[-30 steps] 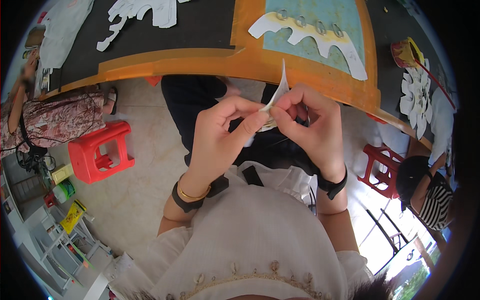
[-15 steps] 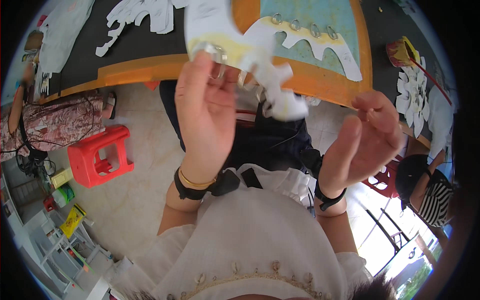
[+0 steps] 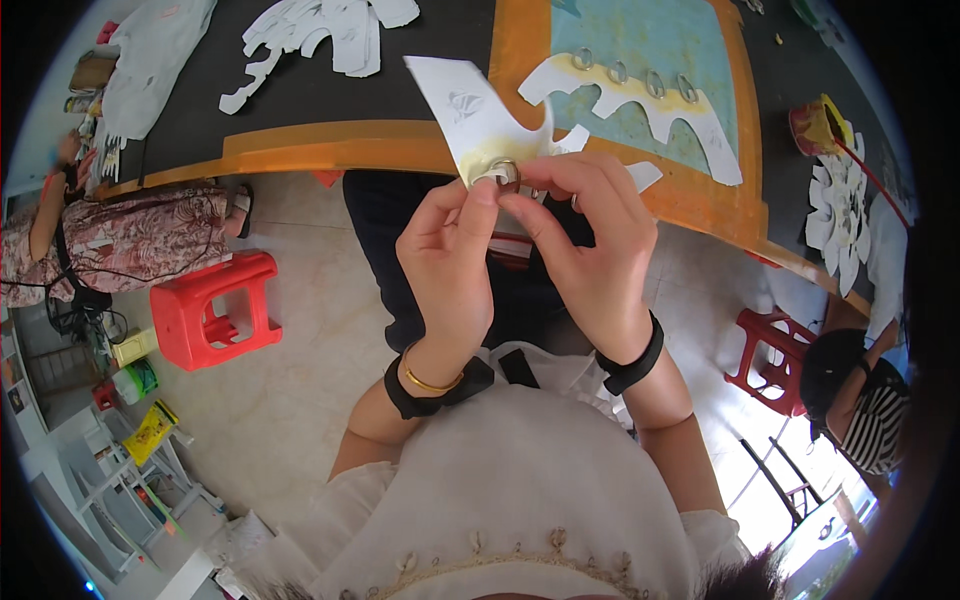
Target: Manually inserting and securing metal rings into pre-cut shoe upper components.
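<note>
My left hand [image 3: 447, 255] is closed, its thumb and fingers pinching a white cut-out piece [image 3: 462, 100] just in front of the table edge. Yellowish glue stains that piece near my fingertips. A metal ring [image 3: 508, 175] stands at the stain, and the closed fingers of my right hand [image 3: 600, 250] grip it from the other side. Part of the white piece passes behind my right hand, so its far end is partly hidden. Beyond, a similar scalloped white piece [image 3: 690, 125] lies flat, with several metal rings [image 3: 655, 84] along its yellowed edge.
The dark table [image 3: 420, 95] carries a blue sheet [image 3: 640, 30] framed in orange tape, a stack of white cut-outs [image 3: 355, 45] and a yellow-red pot [image 3: 818, 125] with a stick. Red stools [image 3: 190, 330] stand on the floor. Other people [image 3: 120, 235] are at both sides.
My right hand has come in from the right and now grips the ring beside my left hand. The white piece, blurred before, is held steadier, slightly lower and farther right.
</note>
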